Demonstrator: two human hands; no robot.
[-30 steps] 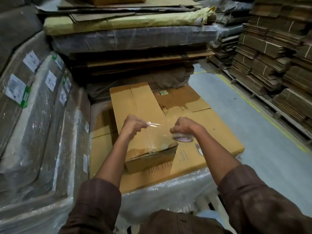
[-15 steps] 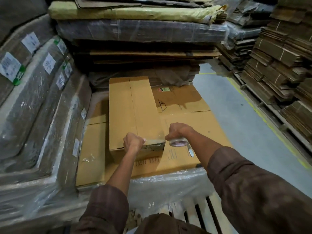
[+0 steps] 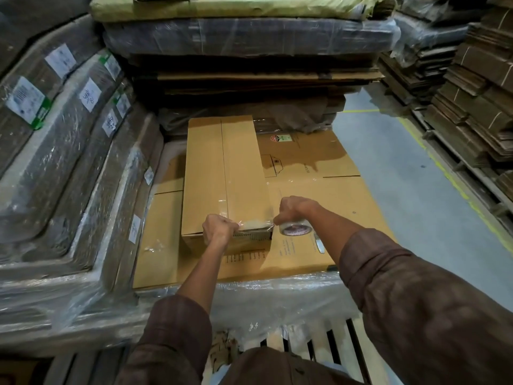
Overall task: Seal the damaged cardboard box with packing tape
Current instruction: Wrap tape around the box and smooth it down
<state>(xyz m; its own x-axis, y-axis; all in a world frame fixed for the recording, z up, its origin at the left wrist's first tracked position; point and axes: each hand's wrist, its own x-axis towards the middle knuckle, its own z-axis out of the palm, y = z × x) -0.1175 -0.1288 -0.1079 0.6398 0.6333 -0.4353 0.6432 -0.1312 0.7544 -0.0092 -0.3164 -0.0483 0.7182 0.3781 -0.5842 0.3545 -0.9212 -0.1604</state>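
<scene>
Since 0.5 s ago, tape spans the box end crosswise: left hand pinching its end, right hand gripping the roll.

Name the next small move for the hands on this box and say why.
Probably press the stretched tape strip down over the box's near edge. The left hand pinches its free end at the torn corner, the right hand holds the tape roll just past the box, and the strip looks taut but not yet smoothed down.
</scene>
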